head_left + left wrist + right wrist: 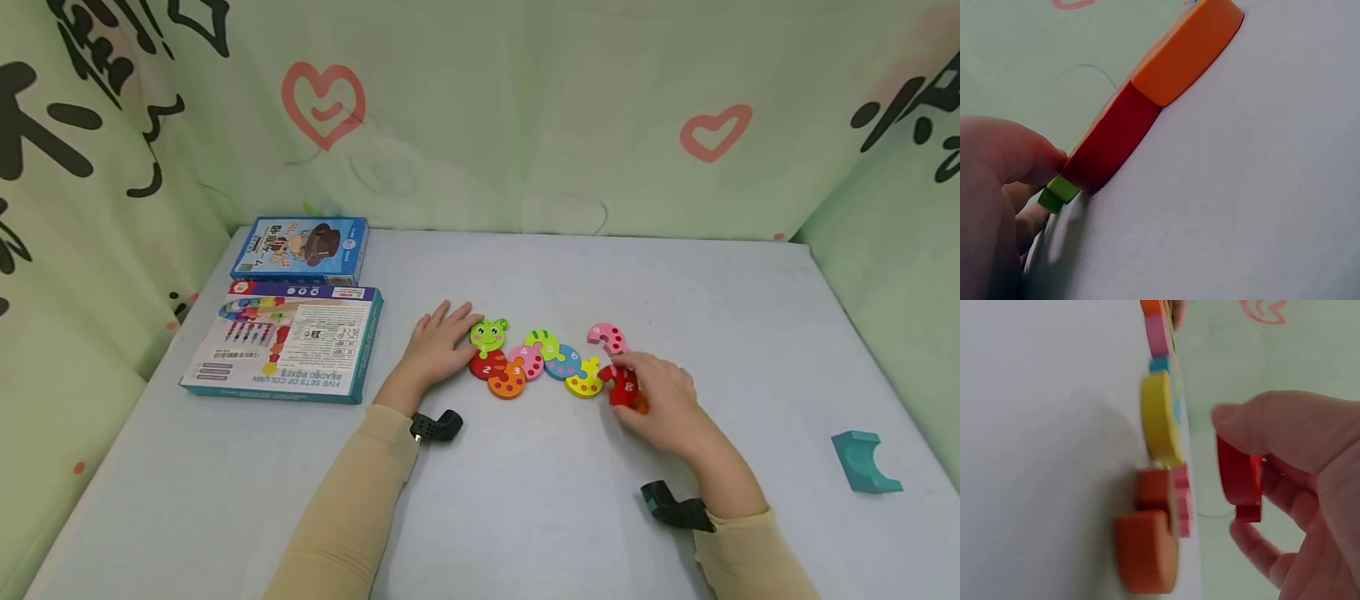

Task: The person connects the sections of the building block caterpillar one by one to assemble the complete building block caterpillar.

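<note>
A wooden caterpillar puzzle lies on the table, with a smiling green head piece (488,335) at its left end. My left hand (437,350) rests beside the head, fingers extended, thumb touching the red piece (1113,140) below it. Orange (507,382), pink (527,362), green (542,342), blue (567,364) and yellow (585,382) pieces curve rightward from there. My right hand (663,400) pinches a red numbered puzzle piece (1235,475), held above the table. An orange piece (1147,553) lies beneath that hand, partly hidden in the head view. Nearby sits a loose pink dotted piece (609,336).
Two boxes stand at the left: a blue one (300,250) behind a white and teal one (322,350). A teal curved block (862,462) lies near the right edge. Green printed curtain (517,117) surrounds the white table (525,500).
</note>
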### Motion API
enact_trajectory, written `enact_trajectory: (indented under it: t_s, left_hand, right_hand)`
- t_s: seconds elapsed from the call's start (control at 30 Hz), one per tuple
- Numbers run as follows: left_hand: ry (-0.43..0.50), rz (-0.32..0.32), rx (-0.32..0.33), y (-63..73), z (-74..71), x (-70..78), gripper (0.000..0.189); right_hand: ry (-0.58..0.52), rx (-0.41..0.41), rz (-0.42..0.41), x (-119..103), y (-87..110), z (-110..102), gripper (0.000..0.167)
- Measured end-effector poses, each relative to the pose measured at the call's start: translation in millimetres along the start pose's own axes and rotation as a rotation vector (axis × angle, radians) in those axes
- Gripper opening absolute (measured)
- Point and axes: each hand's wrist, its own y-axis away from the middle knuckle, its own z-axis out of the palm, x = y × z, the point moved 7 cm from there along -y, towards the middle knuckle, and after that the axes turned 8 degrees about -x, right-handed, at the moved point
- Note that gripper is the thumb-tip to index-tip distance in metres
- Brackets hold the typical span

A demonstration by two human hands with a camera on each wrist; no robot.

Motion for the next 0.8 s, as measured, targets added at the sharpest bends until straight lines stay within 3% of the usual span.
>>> enact_trajectory:
  t_s: [0.1,0.27,0.47,0.63,0.8]
  left_hand:
    - [0.001,0.001,0.000,0.3,-0.2,-0.1,0.051]
    - [-0.003,0.005,-0.006,0.4,0.4,0.7,0.050]
    - [-0.012,0.005,-0.009,0.0,1.2,2.0,0.050]
    - [-0.011,-0.001,-0.003,0.3,0.2,0.5,0.050]
    - [-0.013,-0.003,0.001,0.6,-0.5,-0.3,0.050]
  right_hand:
    - [-0.074,-0.032,-0.012,5,-15.2,-10,0.058]
    - [-0.147,-0.174,-0.016,13,-38.1,-6,0.058]
    - [-0.104,-0.262,-0.020,15,-44.7,4,0.057]
    - [-0.065,-0.286,0.015,20,-49.2,6,0.059]
    - [-0.046,-0.295,-0.002,19,-51.7,6,0.058]
